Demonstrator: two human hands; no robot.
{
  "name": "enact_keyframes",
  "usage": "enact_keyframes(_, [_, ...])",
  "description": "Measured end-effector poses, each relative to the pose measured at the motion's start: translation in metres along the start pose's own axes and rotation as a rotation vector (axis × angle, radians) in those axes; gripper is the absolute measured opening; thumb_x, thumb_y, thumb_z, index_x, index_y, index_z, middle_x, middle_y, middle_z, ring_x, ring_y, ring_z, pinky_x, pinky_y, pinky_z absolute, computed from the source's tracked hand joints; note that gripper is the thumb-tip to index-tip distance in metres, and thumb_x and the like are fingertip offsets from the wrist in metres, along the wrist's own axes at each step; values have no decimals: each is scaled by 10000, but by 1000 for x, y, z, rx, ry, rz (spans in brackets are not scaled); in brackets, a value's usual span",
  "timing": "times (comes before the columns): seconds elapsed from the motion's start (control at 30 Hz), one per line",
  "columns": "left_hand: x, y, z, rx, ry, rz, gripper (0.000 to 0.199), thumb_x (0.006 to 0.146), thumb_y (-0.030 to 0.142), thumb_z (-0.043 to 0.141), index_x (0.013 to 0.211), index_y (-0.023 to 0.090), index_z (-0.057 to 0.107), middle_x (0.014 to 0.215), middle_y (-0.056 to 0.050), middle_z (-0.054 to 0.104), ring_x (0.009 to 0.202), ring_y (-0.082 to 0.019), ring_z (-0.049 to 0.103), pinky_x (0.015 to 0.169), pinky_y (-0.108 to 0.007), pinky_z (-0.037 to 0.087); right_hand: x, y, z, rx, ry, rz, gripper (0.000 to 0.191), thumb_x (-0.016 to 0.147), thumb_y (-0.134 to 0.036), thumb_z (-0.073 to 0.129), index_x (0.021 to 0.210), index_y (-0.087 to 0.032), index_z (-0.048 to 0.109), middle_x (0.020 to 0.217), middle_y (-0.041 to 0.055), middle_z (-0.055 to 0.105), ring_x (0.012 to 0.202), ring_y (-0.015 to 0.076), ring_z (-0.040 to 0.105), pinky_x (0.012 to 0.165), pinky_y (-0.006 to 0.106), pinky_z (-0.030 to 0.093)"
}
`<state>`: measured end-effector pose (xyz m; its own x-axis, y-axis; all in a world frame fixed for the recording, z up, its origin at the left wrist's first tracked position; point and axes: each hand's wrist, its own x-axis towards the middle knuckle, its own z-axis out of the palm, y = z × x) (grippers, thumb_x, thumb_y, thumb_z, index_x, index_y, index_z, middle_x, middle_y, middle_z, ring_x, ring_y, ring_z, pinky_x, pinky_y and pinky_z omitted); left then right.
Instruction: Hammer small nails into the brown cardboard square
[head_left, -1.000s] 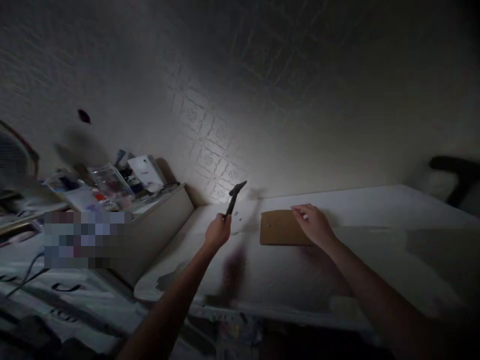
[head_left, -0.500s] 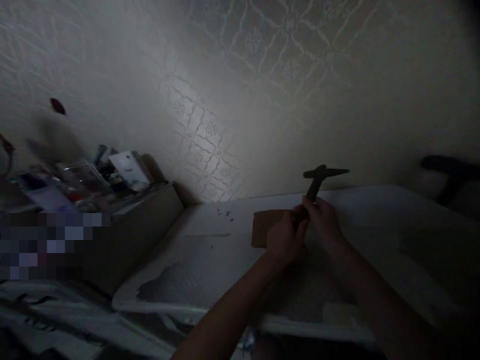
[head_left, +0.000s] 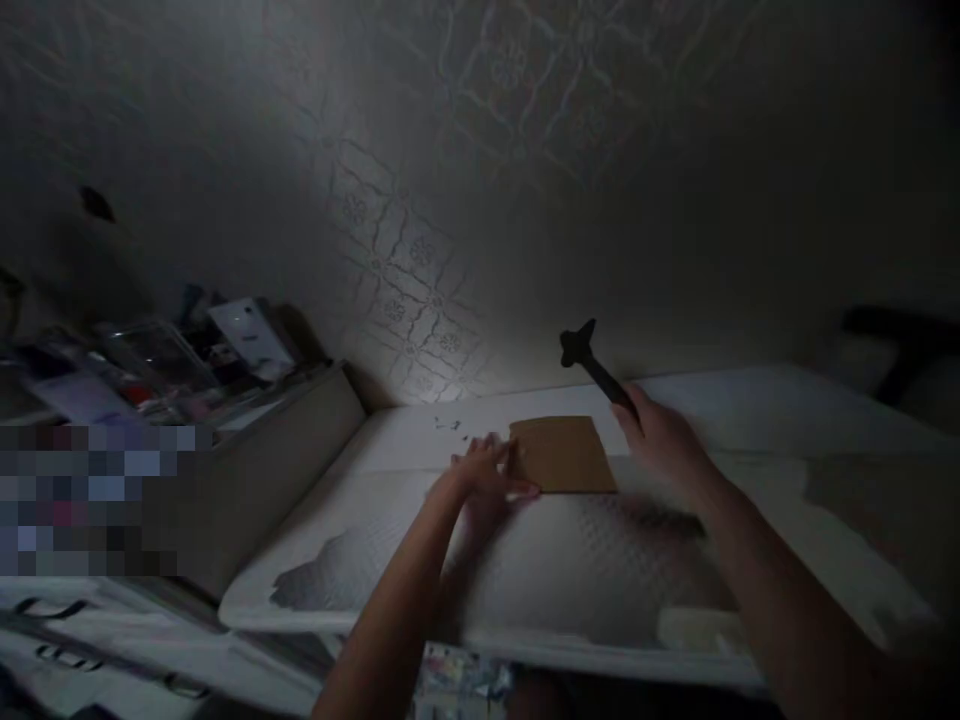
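My right hand [head_left: 660, 430] is wrapped round the handle of a dark hammer [head_left: 600, 370], whose head is raised up and to the left, above the table. A thin square brown board [head_left: 566, 458] lies flat on the white table [head_left: 397, 440]. At its left edge is my left hand [head_left: 484, 470], with fingers spread and the thumb reaching along the board's front corner; it seems to touch the board without lifting it. Several small dark pieces [head_left: 448, 425], too small to name, lie on the table behind my left hand.
On the left a cabinet [head_left: 285, 440] holds a white box [head_left: 251, 335], a clear case [head_left: 161, 355] and other clutter. Patterned wallpaper [head_left: 420, 250] rises behind the table. A dark object [head_left: 896, 330] stands at the far right. Drawers [head_left: 90, 635] show below left.
My left hand has left the hammer's handle and moved left and down to the board's edge. The hammer, now in my right hand only, has swung its head to the left.
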<state>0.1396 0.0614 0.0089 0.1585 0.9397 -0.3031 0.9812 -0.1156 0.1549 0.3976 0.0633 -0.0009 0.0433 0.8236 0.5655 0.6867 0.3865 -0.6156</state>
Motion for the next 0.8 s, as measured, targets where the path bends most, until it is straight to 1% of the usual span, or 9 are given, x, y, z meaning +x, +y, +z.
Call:
enact_keyframes(0.1, [6, 2, 8, -3, 61, -5, 1083, 591, 865, 520, 1491, 366, 183, 1580, -100, 102, 1427, -401, 55, 1044, -702, 116, -5, -4, 3, -51, -162, -97, 350, 908, -303, 380, 1189, -201, 564, 957, 109, 705, 832, 252, 658, 680, 311, 469])
enact_keyframes(0.2, [8, 3, 15, 4, 141, -3, 1042, 629, 877, 455, 1492, 357, 188, 1578, -100, 127, 1426, -399, 77, 1046, -704, 102, -10, -6, 10, -43, -280, -136, 383, 924, -302, 369, 1252, -209, 543, 1048, 102, 700, 904, 254, 662, 749, 326, 490])
enact_keyframes(0.33, [6, -1, 19, 31, 189, 25, 1001, 679, 872, 386, 1496, 331, 180, 1573, -99, 159, 1427, -379, 109, 1069, -671, 116, -15, -6, 18, -36, -343, -167, 383, 933, -299, 369, 1264, -244, 552, 1118, 84, 687, 981, 249, 652, 832, 353, 496])
enact_keyframes(0.4, [5, -4, 19, 26, 195, 22, 971, 696, 866, 366, 1488, 327, 213, 1573, -93, 165, 1427, -367, 122, 1079, -656, 119, -17, -6, 20, -45, -368, -178, 372, 930, -297, 381, 1246, -241, 569, 1135, 87, 682, 1006, 248, 645, 851, 360, 495])
enact_keyframes(0.5, [5, -8, 18, 1, 198, 6, 928, 708, 853, 371, 1473, 339, 261, 1574, -83, 161, 1427, -361, 131, 1087, -643, 109, -18, -6, 22, -52, -397, -186, 366, 927, -292, 394, 1241, -233, 573, 1149, 92, 677, 1016, 243, 643, 856, 360, 495])
enact_keyframes(0.7, [5, -7, 17, -25, 185, 15, 934, 711, 848, 374, 1478, 327, 263, 1576, -100, 140, 1430, -367, 108, 1080, -653, 90, -19, -8, 23, -79, -445, -163, 375, 935, -310, 374, 1245, -224, 567, 1124, 90, 686, 992, 234, 650, 838, 345, 495])
enact_keyframes(0.8, [5, -6, 17, -2, 172, 13, 923, 712, 850, 365, 1476, 344, 256, 1578, -84, 139, 1432, -364, 101, 1079, -652, 95, -19, -7, 23, -75, -457, -167, 383, 935, -312, 374, 1258, -221, 559, 1115, 90, 690, 983, 230, 654, 830, 333, 496])
